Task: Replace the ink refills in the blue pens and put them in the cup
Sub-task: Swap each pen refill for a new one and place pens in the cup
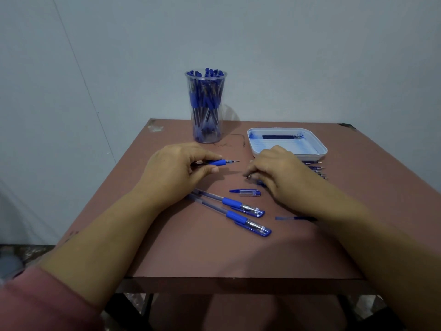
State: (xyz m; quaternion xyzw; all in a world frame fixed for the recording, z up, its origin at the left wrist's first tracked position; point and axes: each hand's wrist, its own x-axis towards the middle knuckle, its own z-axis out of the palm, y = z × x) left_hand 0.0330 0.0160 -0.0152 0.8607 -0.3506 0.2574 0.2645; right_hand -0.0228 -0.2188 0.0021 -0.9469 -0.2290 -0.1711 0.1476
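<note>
Table [214,254], near edge: front pen [248,223] and second pen [242,207], both capped, lying side by side. Count: 2 pens waiting.

Right of them, by the right forearm: loose refill [294,218], count 1. Just beyond the pens: loose cap [245,193], count 1.

Hands are apart. The left hand [176,170] pinches the held pen [218,162], which is uncapped with its point toward the right hand. The right hand [279,172] is curled on a thin metal-tipped piece [249,176], probably a refill; most of it is hidden.

Judged step: refill swap under way on the held pen. I cannot tell whether the pinched piece is the old one or the new one. The next move needs both hands brought together and the thin piece lined up with the barrel axis; the cap goes on last.

Behind the right hand: refill row [318,168], partly covered, count unclear.

Further back: tray [323,150], count 1, with a dark refill [278,137] inside.

Farthest: cup [219,125], count 1, upright, packed with blue pens too dense to count.
</note>
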